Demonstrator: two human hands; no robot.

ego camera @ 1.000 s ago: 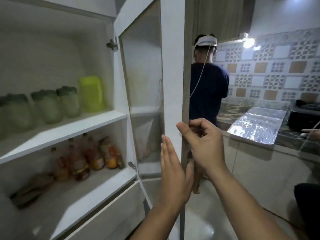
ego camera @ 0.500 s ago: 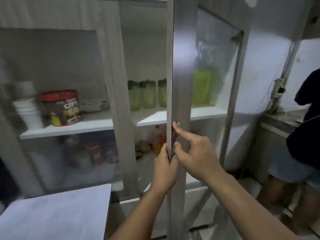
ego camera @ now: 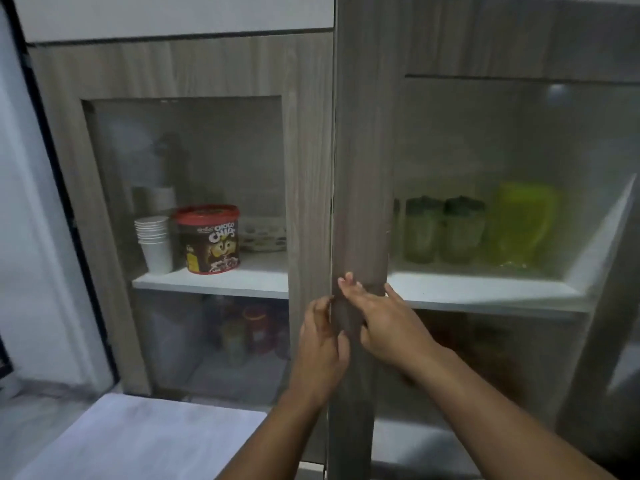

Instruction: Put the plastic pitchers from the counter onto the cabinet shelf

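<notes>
Right door (ego camera: 363, 202) now swung nearly shut; both hands (ego camera: 349, 327) flat against its frame.

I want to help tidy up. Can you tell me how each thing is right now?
Right wood-grain cabinet door: almost shut.
Left wood-grain glass-panelled door: shut.
Yellow-green plastic pitcher: upright on the shelf.
Red-lidded cereal tub: lid on.
White paper cups: stacked.
Left hand: touching the door's edge.
Right hand: flat against the door.

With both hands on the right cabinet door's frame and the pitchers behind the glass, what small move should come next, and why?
Probably press the right door flush and let go. The yellow-green pitcher and the green-lidded pitchers already stand on the shelf behind the glass. The right hand lies flat on the frame, and the left hand curls at its edge beside the left door.
</notes>
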